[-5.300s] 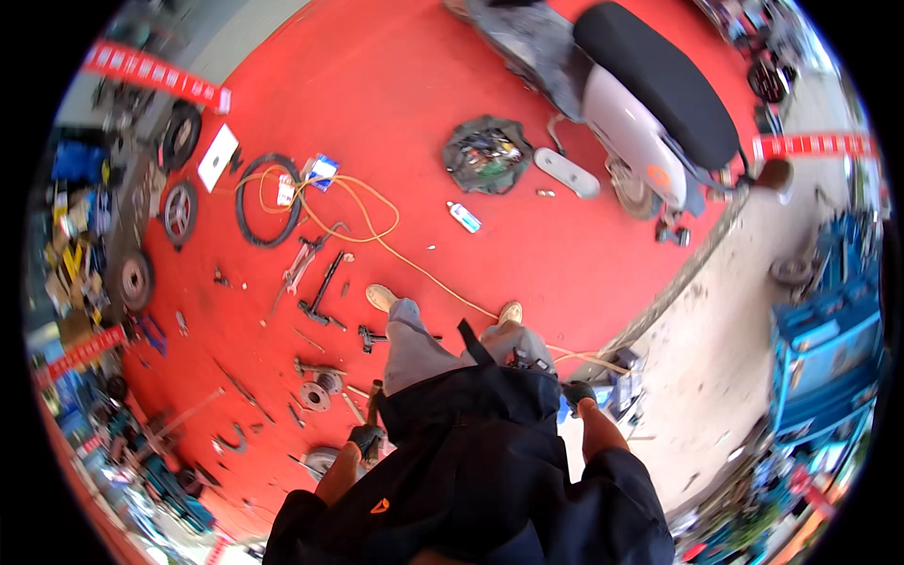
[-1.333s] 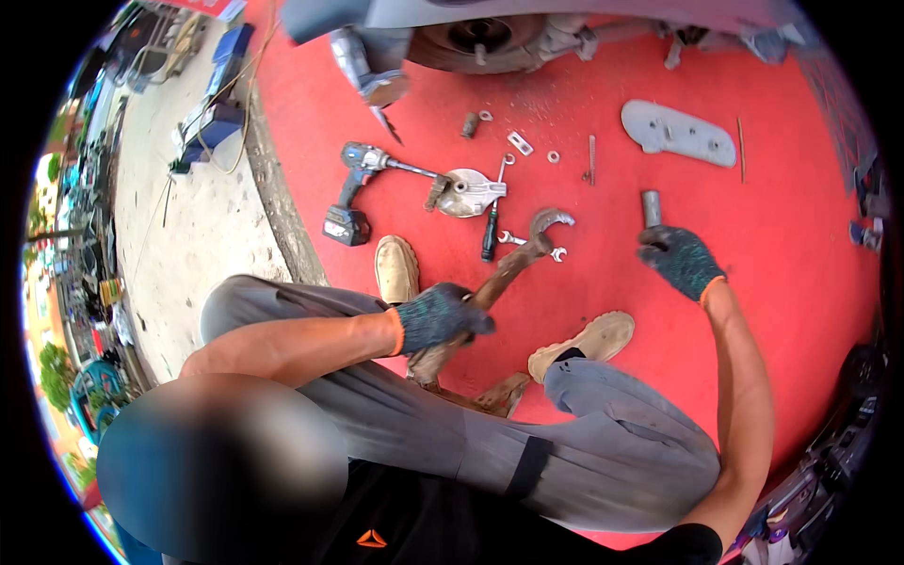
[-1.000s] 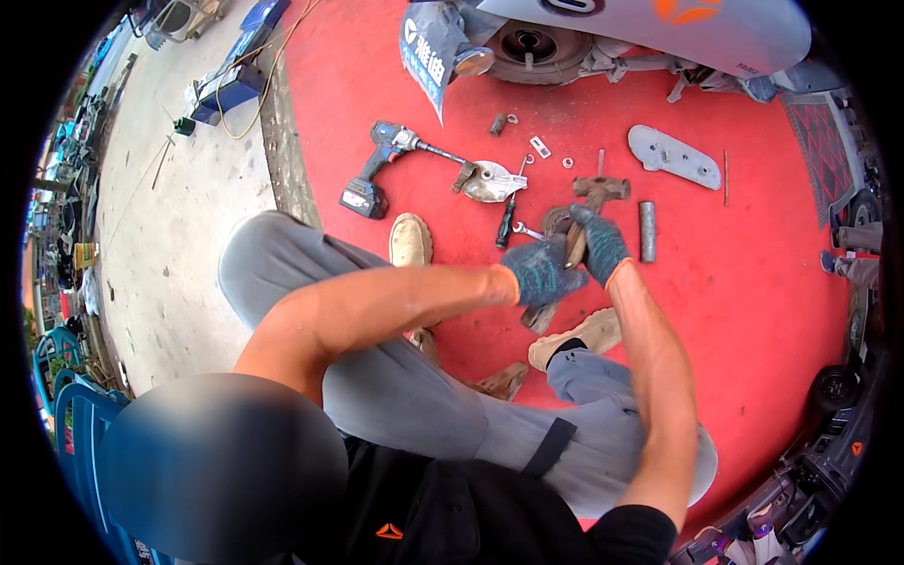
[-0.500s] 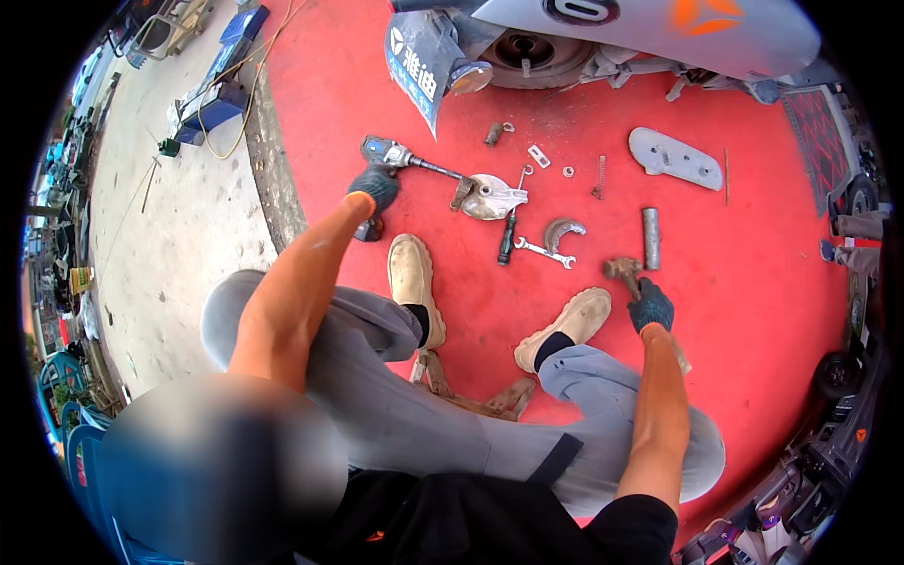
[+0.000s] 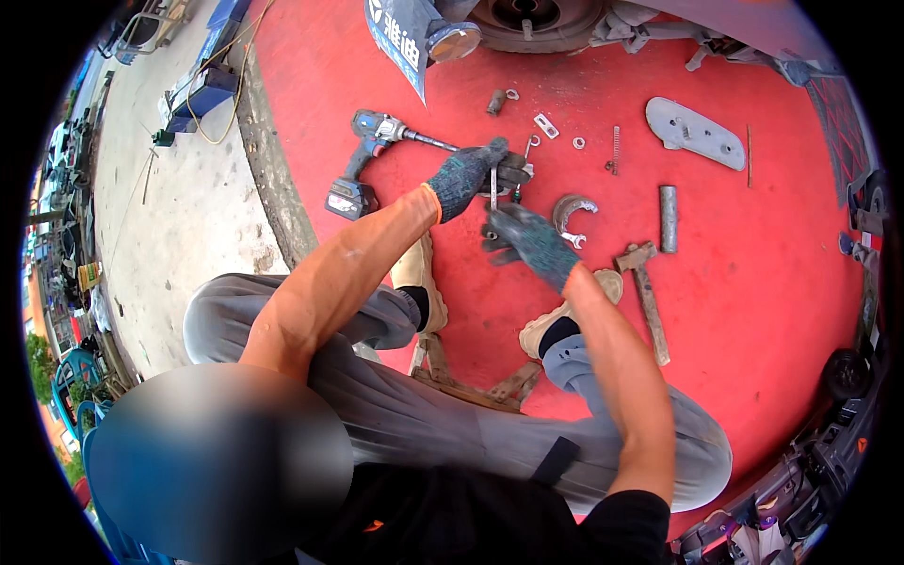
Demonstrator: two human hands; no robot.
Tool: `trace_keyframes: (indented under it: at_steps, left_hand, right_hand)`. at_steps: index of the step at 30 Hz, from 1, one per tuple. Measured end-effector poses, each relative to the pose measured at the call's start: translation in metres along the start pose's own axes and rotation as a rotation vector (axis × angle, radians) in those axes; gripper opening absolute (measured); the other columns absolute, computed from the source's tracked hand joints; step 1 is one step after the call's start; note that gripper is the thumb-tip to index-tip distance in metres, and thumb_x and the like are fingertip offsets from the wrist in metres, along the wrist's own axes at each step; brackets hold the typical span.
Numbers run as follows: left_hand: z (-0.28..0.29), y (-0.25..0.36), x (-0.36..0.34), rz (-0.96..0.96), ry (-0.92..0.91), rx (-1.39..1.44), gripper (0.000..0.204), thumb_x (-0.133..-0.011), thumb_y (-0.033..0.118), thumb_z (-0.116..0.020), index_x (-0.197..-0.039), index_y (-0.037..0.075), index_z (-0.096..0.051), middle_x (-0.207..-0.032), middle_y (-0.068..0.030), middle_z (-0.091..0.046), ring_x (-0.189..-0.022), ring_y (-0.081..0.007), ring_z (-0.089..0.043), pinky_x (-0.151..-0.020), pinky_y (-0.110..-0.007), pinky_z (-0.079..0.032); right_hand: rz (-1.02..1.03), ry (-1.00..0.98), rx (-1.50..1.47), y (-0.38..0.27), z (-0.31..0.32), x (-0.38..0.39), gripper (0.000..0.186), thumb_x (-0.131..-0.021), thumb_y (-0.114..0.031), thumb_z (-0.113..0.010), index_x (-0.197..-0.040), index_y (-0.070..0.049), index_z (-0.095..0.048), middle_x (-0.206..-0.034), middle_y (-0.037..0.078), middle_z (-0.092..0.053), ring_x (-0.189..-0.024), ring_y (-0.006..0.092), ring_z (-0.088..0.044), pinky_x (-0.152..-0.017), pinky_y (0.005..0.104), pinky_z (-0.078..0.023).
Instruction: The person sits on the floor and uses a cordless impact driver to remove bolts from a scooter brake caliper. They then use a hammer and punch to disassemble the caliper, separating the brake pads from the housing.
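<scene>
My gloved left hand (image 5: 471,179) is above the middle of the scattered parts, its fingers curled round a slim metal tool (image 5: 493,188) and hiding part of it. My gloved right hand (image 5: 527,240) is just below, its fingers loosely curled at the tool's lower end, slightly blurred. A drill (image 5: 363,155) with a long extension lies left of them. Right of my hands are a curved brake shoe (image 5: 567,211), an open-ended spanner (image 5: 573,240) partly hidden, a hammer (image 5: 645,292) and a metal tube (image 5: 669,218). The silver hub plate is mostly covered by my hands.
A scooter wheel (image 5: 527,28) and mudflap (image 5: 395,42) are at the top. Small parts, a spring (image 5: 616,146) and a grey cover (image 5: 694,132) lie on the red mat (image 5: 763,311). Blue boxes (image 5: 202,99) and a cord stand on concrete at left; dark parts line the right.
Since half a second ago my left hand has moved right from the drill. My right hand has let go of the hammer, now lying on the mat, and risen leftward to meet the left.
</scene>
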State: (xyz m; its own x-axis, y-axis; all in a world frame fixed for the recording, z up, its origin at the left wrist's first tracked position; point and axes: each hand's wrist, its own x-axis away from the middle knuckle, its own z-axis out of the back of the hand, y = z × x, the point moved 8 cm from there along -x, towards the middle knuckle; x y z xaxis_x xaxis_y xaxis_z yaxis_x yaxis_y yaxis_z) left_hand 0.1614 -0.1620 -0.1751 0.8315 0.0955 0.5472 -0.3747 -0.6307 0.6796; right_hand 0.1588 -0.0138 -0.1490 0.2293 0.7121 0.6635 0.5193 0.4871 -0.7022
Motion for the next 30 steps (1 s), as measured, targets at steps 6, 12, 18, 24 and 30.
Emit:
trace_keyframes:
  at_steps: [6, 12, 18, 24, 30]
  left_hand:
    - [0.021, 0.001, 0.012, 0.094, 0.224, -0.014, 0.062, -0.102, 0.057, -0.058, -0.119, -0.001, -0.070, -0.098, -0.0133, -0.076, -0.080, -0.0239, -0.074, -0.077, -0.036, -0.060]
    - [0.104, 0.008, 0.015, -0.079, 0.411, -0.798, 0.055, -0.094, 0.050, -0.070, -0.124, 0.004, -0.068, -0.089, -0.0113, -0.076, -0.078, -0.0210, -0.074, -0.068, -0.034, -0.055]
    - [0.114, 0.001, 0.006, -0.127, 0.467, -1.161, 0.072, -0.092, 0.054, -0.070, -0.144, 0.006, -0.057, -0.086, -0.0142, -0.075, -0.082, -0.0214, -0.075, -0.077, -0.035, -0.056]
    - [0.122, -0.010, -0.009, 0.028, 0.330, -1.044, 0.077, -0.088, 0.046, -0.071, -0.152, 0.009, -0.049, -0.107, -0.0190, -0.076, -0.102, -0.0321, -0.074, -0.089, -0.040, -0.056]
    - [0.134, -0.020, -0.023, -0.025, 0.264, -1.017, 0.081, -0.079, 0.031, -0.078, -0.149, 0.006, -0.048, -0.123, -0.0210, -0.070, -0.112, -0.0345, -0.068, -0.095, -0.040, -0.055]
  right_hand:
    - [-0.011, 0.017, 0.011, -0.005, -0.002, 0.005, 0.037, -0.102, -0.036, -0.065, -0.118, -0.002, -0.067, -0.085, 0.008, -0.068, -0.060, 0.0137, -0.062, -0.056, 0.0276, -0.052]
    - [-0.063, 0.105, 0.157, -0.009, 0.004, 0.017, 0.038, -0.102, -0.036, -0.065, -0.118, -0.002, -0.067, -0.085, 0.008, -0.067, -0.063, 0.0134, -0.061, -0.057, 0.0311, -0.053]
    - [0.031, 0.063, -0.293, -0.002, 0.008, 0.003, 0.039, -0.104, -0.037, -0.063, -0.126, -0.005, -0.066, -0.099, 0.008, -0.070, -0.082, 0.0199, -0.072, -0.073, 0.0372, -0.063]
    - [0.046, 0.010, -0.333, 0.003, 0.017, -0.016, 0.040, -0.104, -0.036, -0.062, -0.129, -0.004, -0.065, -0.100, 0.008, -0.070, -0.085, 0.0209, -0.072, -0.073, 0.0362, -0.063]
    - [-0.098, 0.102, 0.024, 0.019, 0.019, -0.038, 0.038, -0.103, -0.030, -0.060, -0.130, -0.003, -0.065, -0.083, 0.005, -0.068, -0.064, 0.0153, -0.064, -0.059, 0.0305, -0.055]
